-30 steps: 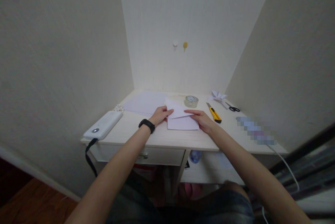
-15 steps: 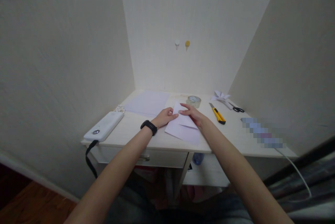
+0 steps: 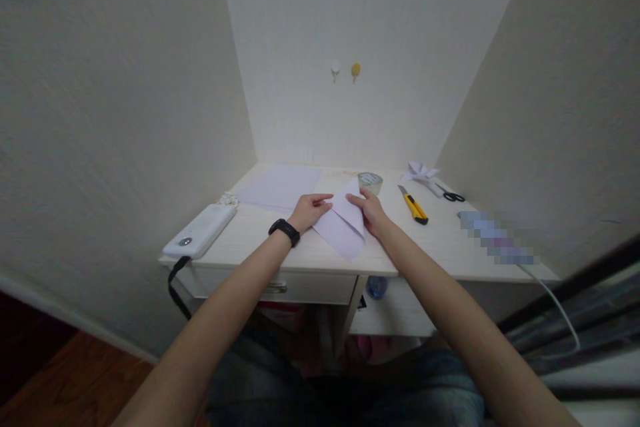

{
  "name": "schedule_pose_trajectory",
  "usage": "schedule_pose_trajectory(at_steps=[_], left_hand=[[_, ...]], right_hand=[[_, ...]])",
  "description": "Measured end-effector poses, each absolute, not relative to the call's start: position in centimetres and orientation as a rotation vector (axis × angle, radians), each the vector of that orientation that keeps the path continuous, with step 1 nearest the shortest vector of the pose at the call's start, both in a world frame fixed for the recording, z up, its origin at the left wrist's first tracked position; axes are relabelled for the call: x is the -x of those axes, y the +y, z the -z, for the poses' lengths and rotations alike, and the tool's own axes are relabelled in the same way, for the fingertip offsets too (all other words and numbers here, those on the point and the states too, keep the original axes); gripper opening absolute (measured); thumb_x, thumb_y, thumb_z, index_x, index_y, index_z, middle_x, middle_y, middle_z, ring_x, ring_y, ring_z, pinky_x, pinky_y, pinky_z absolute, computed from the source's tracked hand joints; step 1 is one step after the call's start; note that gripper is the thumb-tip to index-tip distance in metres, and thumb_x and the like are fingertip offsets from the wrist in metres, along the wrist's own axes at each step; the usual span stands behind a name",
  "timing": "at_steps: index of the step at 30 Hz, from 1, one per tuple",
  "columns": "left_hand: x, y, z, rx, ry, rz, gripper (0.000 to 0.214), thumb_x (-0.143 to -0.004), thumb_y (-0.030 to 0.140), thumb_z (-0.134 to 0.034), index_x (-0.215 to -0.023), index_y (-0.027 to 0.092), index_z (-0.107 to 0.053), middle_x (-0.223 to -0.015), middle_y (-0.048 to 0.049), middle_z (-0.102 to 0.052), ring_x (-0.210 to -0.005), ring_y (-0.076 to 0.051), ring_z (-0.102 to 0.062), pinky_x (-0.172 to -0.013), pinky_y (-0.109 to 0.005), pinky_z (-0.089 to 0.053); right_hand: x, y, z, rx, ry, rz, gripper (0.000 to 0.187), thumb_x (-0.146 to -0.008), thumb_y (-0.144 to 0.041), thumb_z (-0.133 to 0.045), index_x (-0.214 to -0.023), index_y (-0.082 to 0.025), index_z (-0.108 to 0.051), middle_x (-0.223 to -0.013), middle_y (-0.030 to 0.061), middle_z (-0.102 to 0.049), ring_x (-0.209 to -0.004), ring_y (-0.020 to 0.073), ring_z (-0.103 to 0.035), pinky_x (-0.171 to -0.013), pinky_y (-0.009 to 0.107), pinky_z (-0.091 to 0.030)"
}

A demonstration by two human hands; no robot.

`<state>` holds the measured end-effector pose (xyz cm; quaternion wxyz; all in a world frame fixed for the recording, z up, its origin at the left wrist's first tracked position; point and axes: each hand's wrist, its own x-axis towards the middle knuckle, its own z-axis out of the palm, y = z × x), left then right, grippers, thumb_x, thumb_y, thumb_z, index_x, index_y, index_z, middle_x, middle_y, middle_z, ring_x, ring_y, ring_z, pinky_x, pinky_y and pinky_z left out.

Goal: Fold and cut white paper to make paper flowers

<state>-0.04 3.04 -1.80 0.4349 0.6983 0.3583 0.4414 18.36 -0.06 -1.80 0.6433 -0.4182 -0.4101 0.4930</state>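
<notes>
A folded white paper [image 3: 344, 230] lies on the pale desk [image 3: 310, 257], its point turned toward the front edge. My left hand [image 3: 309, 210], with a black band on the wrist, rests flat on the paper's left edge, fingers stretched out. My right hand [image 3: 371, 212] presses its fingers down on the paper's upper right part, along the folded flap. Both hands touch the paper and lie close together.
A flat white sheet [image 3: 280, 187] lies at the back left, a white power bank [image 3: 200, 239] at the left edge. A tape roll [image 3: 371, 182], a yellow utility knife [image 3: 414, 206], scissors [image 3: 450, 194] and a folded paper shape [image 3: 421, 172] sit to the right. Walls enclose three sides.
The paper has been turned clockwise so its corner points toward the front edge. My right hand slid from the paper's right side to its upper part. The left hand stayed at the left edge.
</notes>
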Motion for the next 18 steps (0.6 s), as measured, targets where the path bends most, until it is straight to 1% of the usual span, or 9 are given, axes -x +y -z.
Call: schedule_pose_trajectory(at_steps=[3, 7, 10, 13, 15, 18], left_hand=[[0.0, 3.1, 1.9, -1.734, 0.919, -1.138, 0.037, -0.079, 0.026, -0.068, -0.113, 0.011, -0.073, -0.089, -0.009, -0.074, -0.072, -0.015, -0.059, -0.064, -0.026, -0.045], [0.0, 3.1, 1.8, -1.736, 0.927, -1.167, 0.032, -0.08, 0.027, -0.068, -0.108, 0.014, -0.076, -0.097, -0.0102, -0.076, -0.08, -0.018, -0.063, -0.073, -0.029, -0.049], [0.0, 3.0, 1.7, -1.704, 0.902, -1.17, 0.032, -0.079, 0.03, -0.07, -0.106, 0.014, -0.076, -0.1, -0.0109, -0.076, -0.082, -0.018, -0.065, -0.074, -0.029, -0.05], [-0.1, 2.9, 1.6, -1.714, 0.88, -1.162, 0.034, -0.081, 0.032, -0.069, -0.109, 0.013, -0.075, -0.103, -0.0114, -0.076, -0.083, -0.019, -0.066, -0.074, -0.029, -0.051], [-0.1, 2.8, 1.6, -1.756, 0.882, -1.162, 0.035, -0.083, 0.032, -0.067, -0.112, 0.013, -0.074, -0.104, -0.0118, -0.076, -0.085, -0.019, -0.067, -0.075, -0.03, -0.051], [-0.2, 2.5, 1.4, -1.844, 0.915, -1.167, 0.034, -0.084, 0.033, -0.067, -0.112, 0.013, -0.074, -0.106, -0.0126, -0.076, -0.089, -0.021, -0.068, -0.078, -0.031, -0.051]], right_hand=[[-18.0, -0.1, 1.9, 0.965, -0.953, -1.083, 0.038, -0.061, -0.028, -0.081, -0.094, -0.019, -0.064, -0.086, 0.0036, -0.073, -0.075, 0.0204, -0.067, -0.072, 0.033, -0.055], [-17.8, -0.4, 1.7, 1.007, -0.989, -1.125, 0.034, -0.061, -0.032, -0.083, -0.088, -0.019, -0.066, -0.084, 0.0054, -0.074, -0.074, 0.0212, -0.066, -0.072, 0.035, -0.054], [-17.8, -0.8, 1.4, 0.992, -1.013, -1.159, 0.04, -0.056, -0.028, -0.086, -0.089, -0.019, -0.066, -0.087, 0.0064, -0.074, -0.076, 0.0223, -0.066, -0.074, 0.037, -0.055], [-17.9, -1.0, 1.5, 0.954, -1.012, -1.119, 0.051, -0.049, -0.024, -0.089, -0.094, -0.02, -0.064, -0.093, 0.0058, -0.074, -0.08, 0.0234, -0.067, -0.077, 0.038, -0.055], [-17.9, -1.0, 1.7, 0.936, -1.012, -1.091, 0.055, -0.047, -0.024, -0.089, -0.096, -0.021, -0.063, -0.095, 0.0055, -0.074, -0.082, 0.0236, -0.067, -0.078, 0.038, -0.055], [-18.0, -0.8, 2.0, 0.936, -1.011, -1.061, 0.058, -0.046, -0.025, -0.09, -0.096, -0.021, -0.061, -0.094, 0.0052, -0.074, -0.082, 0.0235, -0.067, -0.078, 0.039, -0.055]])
